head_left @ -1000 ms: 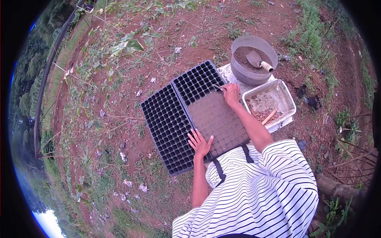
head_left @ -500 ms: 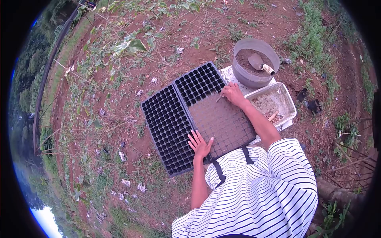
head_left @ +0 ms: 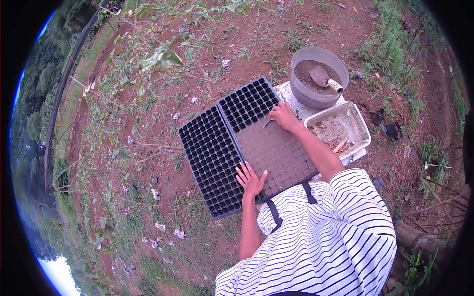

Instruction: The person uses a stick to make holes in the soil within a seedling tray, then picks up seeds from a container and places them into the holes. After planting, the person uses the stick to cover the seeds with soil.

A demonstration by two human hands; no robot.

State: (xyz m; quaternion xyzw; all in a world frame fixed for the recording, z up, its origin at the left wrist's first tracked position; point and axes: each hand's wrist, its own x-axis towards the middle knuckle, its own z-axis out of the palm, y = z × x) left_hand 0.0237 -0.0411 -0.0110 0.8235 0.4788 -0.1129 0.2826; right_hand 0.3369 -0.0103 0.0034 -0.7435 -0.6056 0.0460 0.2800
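Observation:
Two black seedling trays lie side by side before me. The right seedling tray (head_left: 274, 153) has soil over its near cells, while its far rows are bare black cells. Over the edge of that soil, my right hand (head_left: 284, 117) is closed on a small thin stick (head_left: 267, 123), whose tip points down at the soil. Fingers spread, my left hand (head_left: 252, 182) rests flat where the two trays meet. The left seedling tray (head_left: 210, 163) shows bare cells throughout.
Right of the trays, a grey round tub (head_left: 316, 98) holds soil and a trowel (head_left: 323, 79). Nearer stands a white rectangular basket (head_left: 363, 130) with soil remains and a wooden piece (head_left: 340, 145) inside. Leafy plants (head_left: 163, 59) grow on the reddish ground beyond.
My right hand has shifted slightly left with the stick, along the edge of the soil. My left hand stays in place on the trays.

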